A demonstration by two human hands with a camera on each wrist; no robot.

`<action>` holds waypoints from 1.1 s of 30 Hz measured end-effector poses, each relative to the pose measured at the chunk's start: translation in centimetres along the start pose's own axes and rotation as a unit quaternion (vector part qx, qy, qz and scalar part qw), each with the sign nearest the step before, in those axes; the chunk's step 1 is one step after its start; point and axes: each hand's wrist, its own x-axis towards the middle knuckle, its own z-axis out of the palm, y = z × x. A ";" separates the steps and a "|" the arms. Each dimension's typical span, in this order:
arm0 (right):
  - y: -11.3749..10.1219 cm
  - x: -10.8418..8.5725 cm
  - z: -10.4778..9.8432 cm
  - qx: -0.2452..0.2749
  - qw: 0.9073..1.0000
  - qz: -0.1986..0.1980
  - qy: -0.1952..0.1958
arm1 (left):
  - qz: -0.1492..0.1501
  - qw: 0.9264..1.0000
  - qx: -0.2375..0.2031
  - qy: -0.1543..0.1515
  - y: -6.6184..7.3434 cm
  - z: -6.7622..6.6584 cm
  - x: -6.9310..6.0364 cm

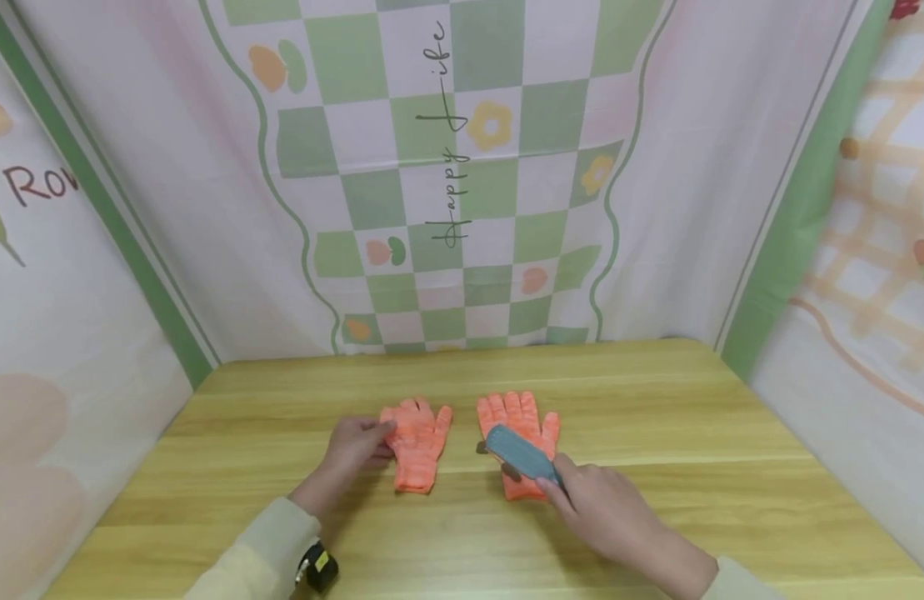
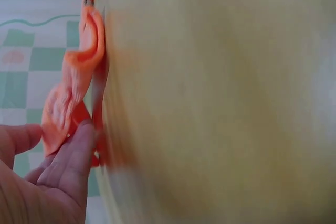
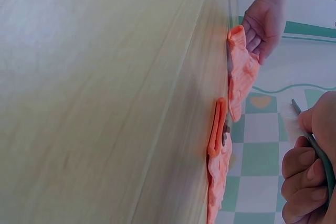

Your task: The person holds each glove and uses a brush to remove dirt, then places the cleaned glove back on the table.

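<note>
Two orange knit gloves lie side by side, fingers pointing away. My left hand (image 1: 359, 443) pinches the outer edge of the left glove (image 1: 417, 450), its thumb on top; in the left wrist view that edge of the glove (image 2: 55, 124) is lifted between thumb and fingers. My right hand (image 1: 604, 508) grips the handle of a flat grey-blue brush-like tool (image 1: 520, 452), its broad head above the right glove (image 1: 517, 408). The tool's underside is mostly hidden. Small dark brown lumps (image 1: 511, 472) show on and beside the right glove; in the right wrist view, brown bits (image 3: 226, 134) sit on it.
The gloves lie on a wood-grain table (image 1: 282, 392). Behind it hangs a green-and-white checked curtain (image 1: 484, 192), with printed cloths (image 1: 881, 292) at both sides. A black device (image 1: 319, 567) with a yellow label is by the left sleeve.
</note>
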 end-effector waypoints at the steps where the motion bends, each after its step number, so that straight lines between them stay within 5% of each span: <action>1: 0.0 0.0 0.0 0.001 1.000 -0.001 0.000 | 0.005 1.000 0.018 -0.002 0.1 -0.2 0.0; 10: 0.2 0.0 0.0 -0.001 1.000 0.004 0.001 | 0.027 0.990 0.136 -0.012 0.4 -1.3 -0.2; 24: 0.7 -0.4 -0.4 0.004 1.000 0.018 -0.004 | 0.044 0.983 0.179 -0.002 1.1 -2.2 -0.8; 33: 1.2 -0.7 -0.6 0.012 0.999 0.033 0.001 | 0.101 0.973 0.205 -0.004 2.0 -1.2 -1.1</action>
